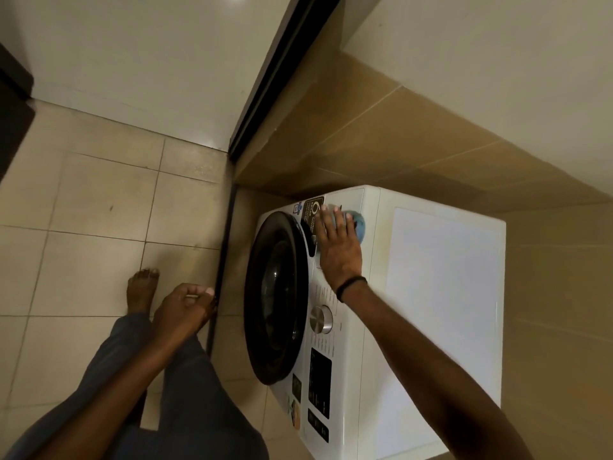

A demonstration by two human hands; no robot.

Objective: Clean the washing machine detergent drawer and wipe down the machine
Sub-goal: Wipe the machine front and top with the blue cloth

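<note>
A white front-loading washing machine [441, 293] stands against a tan tiled wall, with its dark round door [275, 297] facing the floor side of the view. My right hand [338, 244] lies flat on the closed detergent drawer front [345, 199] at the far end of the control panel and presses a blue-grey cloth [358, 224] against it. The cloth shows beyond and beside my fingers. My left hand [182, 310] hangs over the floor, away from the machine, with its fingers loosely curled and nothing in it.
A silver dial [321, 319] and a dark display [320, 376] sit on the control panel nearer to me. A dark sliding-door track [225, 247] runs along the floor beside the machine. My bare foot [142, 288] stands on beige floor tiles.
</note>
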